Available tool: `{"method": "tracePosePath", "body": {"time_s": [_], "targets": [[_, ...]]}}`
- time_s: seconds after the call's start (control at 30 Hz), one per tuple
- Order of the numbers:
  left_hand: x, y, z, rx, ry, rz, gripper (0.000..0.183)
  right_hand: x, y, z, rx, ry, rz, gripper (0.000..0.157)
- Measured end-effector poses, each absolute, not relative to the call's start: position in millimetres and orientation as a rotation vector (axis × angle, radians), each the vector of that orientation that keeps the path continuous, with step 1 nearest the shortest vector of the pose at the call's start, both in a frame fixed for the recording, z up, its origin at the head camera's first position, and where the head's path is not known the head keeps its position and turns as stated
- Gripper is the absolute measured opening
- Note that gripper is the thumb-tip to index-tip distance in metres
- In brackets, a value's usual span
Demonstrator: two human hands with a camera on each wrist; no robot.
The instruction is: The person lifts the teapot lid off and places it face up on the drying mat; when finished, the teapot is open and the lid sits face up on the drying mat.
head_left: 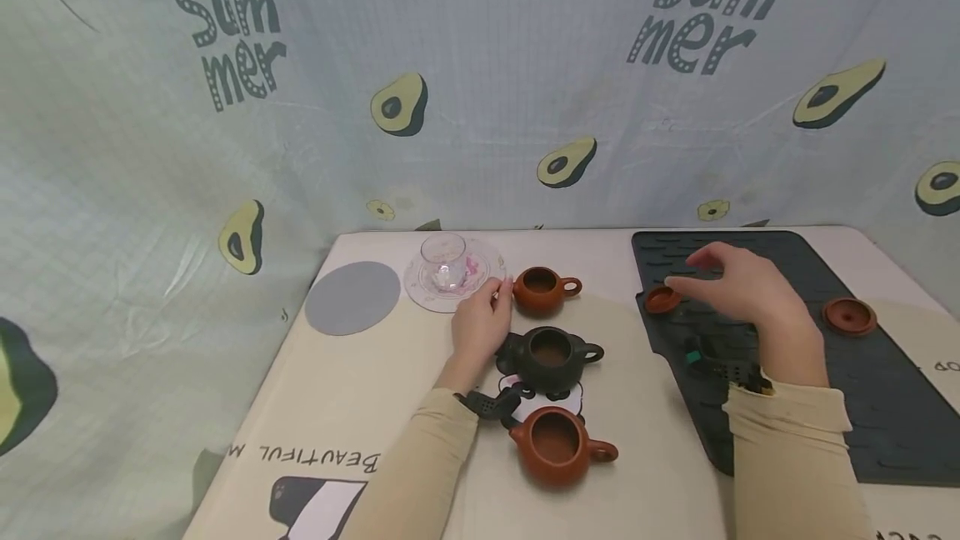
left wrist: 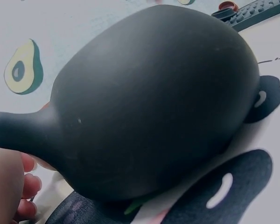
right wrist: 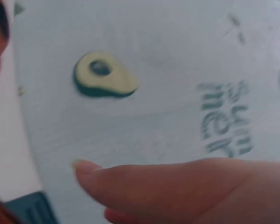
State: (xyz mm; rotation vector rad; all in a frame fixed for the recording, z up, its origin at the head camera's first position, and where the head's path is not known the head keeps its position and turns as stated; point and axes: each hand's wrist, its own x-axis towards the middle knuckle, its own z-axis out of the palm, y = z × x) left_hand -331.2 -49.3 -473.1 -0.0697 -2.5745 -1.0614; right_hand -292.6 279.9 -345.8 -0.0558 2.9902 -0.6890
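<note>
My left hand (head_left: 482, 319) has its curled fingertips at the spout side of the far reddish-brown teapot (head_left: 538, 292), and they appear to pinch the spout, which they hide. Just nearer stands a black teapot (head_left: 551, 361), its rounded body (left wrist: 158, 102) filling the left wrist view. A second reddish-brown teapot (head_left: 555, 447) stands closest to me. All three show uncovered tops, with handles to the right. Over the dark mat, my right hand (head_left: 750, 294) has thumb and forefinger apart; the thumb tip is beside a small reddish-brown lid (head_left: 662, 300). Contact there cannot be told.
The dark ribbed mat (head_left: 847, 415) covers the table's right side and bears a larger brown lid (head_left: 849, 317). At the back left, a clear glass cup (head_left: 444, 261) stands on a floral saucer (head_left: 420, 294), beside a grey disc (head_left: 352, 298). A printed curtain (head_left: 480, 40) hangs behind.
</note>
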Motion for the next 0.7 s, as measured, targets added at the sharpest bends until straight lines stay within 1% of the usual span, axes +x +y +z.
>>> {"method": "tracePosePath", "body": {"time_s": [0.17, 0.3, 0.4, 0.5, 0.6, 0.7], "targets": [[-334.4, -49.4, -473.7, -0.069, -2.564, -1.073, 0.034, -270.9, 266.2, -317.3, -0.059, 3.183, -0.836, 0.07], [-335.2, -47.7, -475.8, -0.06, -2.565, -1.094, 0.034, -249.5, 253.1, -302.1, -0.12, 3.317, -0.992, 0.056], [-334.9, -47.2, -477.6, -0.046, -2.573, -1.108, 0.033, -233.7, 241.2, -295.0, -0.22, 3.378, -1.118, 0.044], [-335.6, -49.0, -478.1, -0.042, -2.581, -1.114, 0.034, -224.4, 229.0, -294.6, -0.351, 3.362, -1.263, 0.032], [-337.3, -52.7, -478.6, -0.023, -2.584, -1.125, 0.034, -224.7, 218.8, -302.5, -0.494, 3.273, -1.353, 0.023], [-337.5, -57.9, -477.9, 0.013, -2.574, -1.174, 0.035, -234.0, 213.2, -320.1, -0.578, 3.178, -1.367, 0.02]]}}
